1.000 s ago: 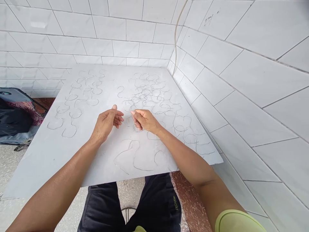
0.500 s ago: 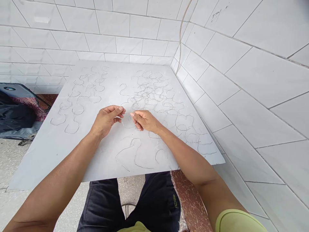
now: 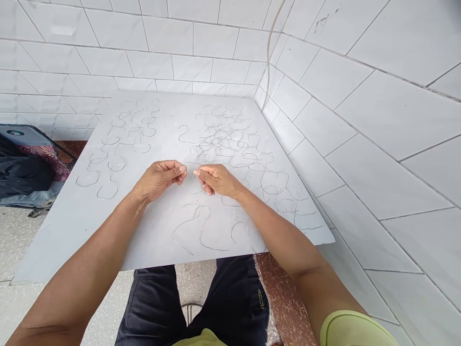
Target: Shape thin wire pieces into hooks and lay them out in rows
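Observation:
My left hand (image 3: pixel 162 179) is closed, thumb against the fingertips, pinching a thin piece of wire (image 3: pixel 183 186) whose short end pokes out below the fingers. A small gap to the right, my right hand (image 3: pixel 217 179) is closed in a pinch at the same height, apparently on the same wire; most of that wire is hidden by the fingers. Both hands are over the middle of a white board (image 3: pixel 151 240). Just beyond them lies a tangle of curved wires (image 3: pixel 221 139). Nearer to me are a few loose bent wires (image 3: pixel 205 226).
More hook-shaped wires (image 3: pixel 117 163) are spread along the board's left side. White tiled walls (image 3: pixel 360 158) border the board at the back and right, with a thin cable (image 3: pixel 268 53) running down the corner. A dark bag (image 3: pixel 23 173) rests on a chair at the left.
My left hand's fingers have closed tighter and its fingertips have dropped slightly. Less of the wire shows below them. My right hand has hardly moved.

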The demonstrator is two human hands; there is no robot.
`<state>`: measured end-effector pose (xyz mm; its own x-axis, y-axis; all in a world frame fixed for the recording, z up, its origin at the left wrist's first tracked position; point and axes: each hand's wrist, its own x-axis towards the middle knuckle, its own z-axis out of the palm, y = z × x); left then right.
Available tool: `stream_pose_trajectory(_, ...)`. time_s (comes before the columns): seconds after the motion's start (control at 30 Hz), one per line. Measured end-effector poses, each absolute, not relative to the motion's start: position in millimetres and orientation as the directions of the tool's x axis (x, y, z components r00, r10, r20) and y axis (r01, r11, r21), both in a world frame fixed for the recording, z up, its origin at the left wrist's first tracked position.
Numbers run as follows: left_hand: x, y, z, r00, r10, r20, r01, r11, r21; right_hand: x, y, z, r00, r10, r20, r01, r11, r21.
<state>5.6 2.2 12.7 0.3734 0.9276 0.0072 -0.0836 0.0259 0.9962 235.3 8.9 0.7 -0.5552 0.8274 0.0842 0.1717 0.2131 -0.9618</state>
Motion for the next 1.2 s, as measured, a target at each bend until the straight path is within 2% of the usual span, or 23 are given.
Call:
stream_pose_trajectory(0.23,4.8,2.3,16.0,0.420,0.907,-0.026,-0.161,0.103,0.982,239.2,10.8,3.3,-0.593,0.801,0.090,0.134,0.208,-0.969)
stream_pose_trajectory(0.47,5.5,1.8,14.2,0.401,0.914,0.053,-0.231,0.045,0.972,238.1,13.2,-0.5,-0.639,0.765,0.082,0.059,0.155,-0.986)
stream_pose_trajectory(0.67,10.3,-0.2,10.6,0.294,0.948,0.118,-0.251,-0.042,0.967,231.7,11.5,-1.8,-0.642,0.762,0.083,-0.086,0.036,-0.996)
stream_pose_trajectory(0.9,13.5,-2.4,15.7,0.295,0.950,0.104,-0.296,-0.013,0.955,235.8,12.1,0.2,-0.620,0.775,0.126,-0.040,0.129,-0.991)
stream_pose_trajectory(1.2,4.9,1.4,17.1,0.285,0.953,0.098,-0.307,-0.006,0.952,237.6,13.3,-1.0,-0.608,0.785,0.118,-0.018,0.134,-0.991)
